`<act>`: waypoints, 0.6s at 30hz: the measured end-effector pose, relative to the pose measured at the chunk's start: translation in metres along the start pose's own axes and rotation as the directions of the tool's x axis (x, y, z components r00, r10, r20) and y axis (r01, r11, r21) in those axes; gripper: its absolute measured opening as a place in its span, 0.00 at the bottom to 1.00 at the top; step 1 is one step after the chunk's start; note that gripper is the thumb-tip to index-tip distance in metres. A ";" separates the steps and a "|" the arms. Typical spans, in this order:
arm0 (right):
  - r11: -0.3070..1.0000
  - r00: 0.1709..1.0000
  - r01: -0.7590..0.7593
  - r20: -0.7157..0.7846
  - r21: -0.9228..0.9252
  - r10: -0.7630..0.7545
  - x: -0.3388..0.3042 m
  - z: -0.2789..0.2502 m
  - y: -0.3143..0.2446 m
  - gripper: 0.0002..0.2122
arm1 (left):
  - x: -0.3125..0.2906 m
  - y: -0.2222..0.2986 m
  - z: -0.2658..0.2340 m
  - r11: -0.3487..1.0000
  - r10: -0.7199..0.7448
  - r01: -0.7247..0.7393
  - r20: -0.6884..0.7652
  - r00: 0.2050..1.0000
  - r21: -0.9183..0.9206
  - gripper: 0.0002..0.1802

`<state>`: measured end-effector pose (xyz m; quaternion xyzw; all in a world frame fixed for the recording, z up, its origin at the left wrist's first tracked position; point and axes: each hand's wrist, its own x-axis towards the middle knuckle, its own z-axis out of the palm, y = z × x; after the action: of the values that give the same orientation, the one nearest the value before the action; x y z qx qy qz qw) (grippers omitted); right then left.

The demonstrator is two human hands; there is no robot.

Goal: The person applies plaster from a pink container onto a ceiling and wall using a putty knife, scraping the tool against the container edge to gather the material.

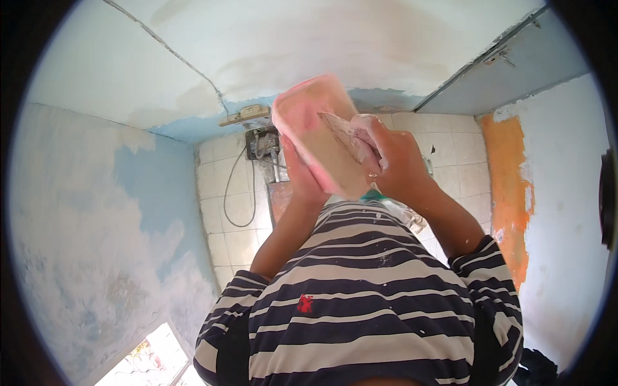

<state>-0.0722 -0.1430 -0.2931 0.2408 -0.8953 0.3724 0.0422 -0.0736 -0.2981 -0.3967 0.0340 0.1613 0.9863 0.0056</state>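
Observation:
A pink rectangular plastic tray [305,106] is held up in front of my chest and tilted, its inside smeared with beige paste. My left hand [302,172] is wrapped around its near left side, thumb up along the wall. In my right hand [394,157] is a putty knife [340,130], caked with pale paste. Its blade lies over the tray's inside, pointing toward the far left; my fingers hide the handle. White paste coats the fingers of my right hand. The tray's right edge is slightly blurred.
A patchy white-and-blue wall [168,193] stands at left, and a part-orange wall [506,193] at right. On the tiled floor [225,186] lie a dark device [261,143] and a looping cable [225,215]. A power strip [244,116] sits near the far wall, beside a grey door [515,71].

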 end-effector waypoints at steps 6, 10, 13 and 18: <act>0.995 0.966 -0.018 -0.257 0.096 0.042 -0.029 -0.047 0.018 0.16 | -0.014 -0.054 -0.003 0.941 0.008 0.017 -0.072 0.997 0.339 0.40; 0.973 0.968 -0.099 -0.207 0.207 0.143 -0.054 -0.037 0.053 0.20 | -0.027 -0.092 -0.040 0.986 -0.144 0.140 -0.039 0.989 -0.087 0.42; 0.927 0.932 -0.156 -0.261 0.340 0.252 -0.064 -0.027 0.085 0.22 | -0.030 -0.113 -0.079 0.981 -0.181 0.189 -0.173 0.968 0.031 0.41; 0.711 0.869 -0.153 -0.249 0.686 0.427 -0.055 -0.016 0.132 0.24 | -0.017 -0.113 -0.136 0.941 -0.170 0.229 -0.237 0.957 0.249 0.34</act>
<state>-0.0861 -0.0300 -0.3807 0.0142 -0.7109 0.6993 0.0736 -0.0660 -0.2342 -0.5622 -0.0872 0.2983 0.9467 0.0841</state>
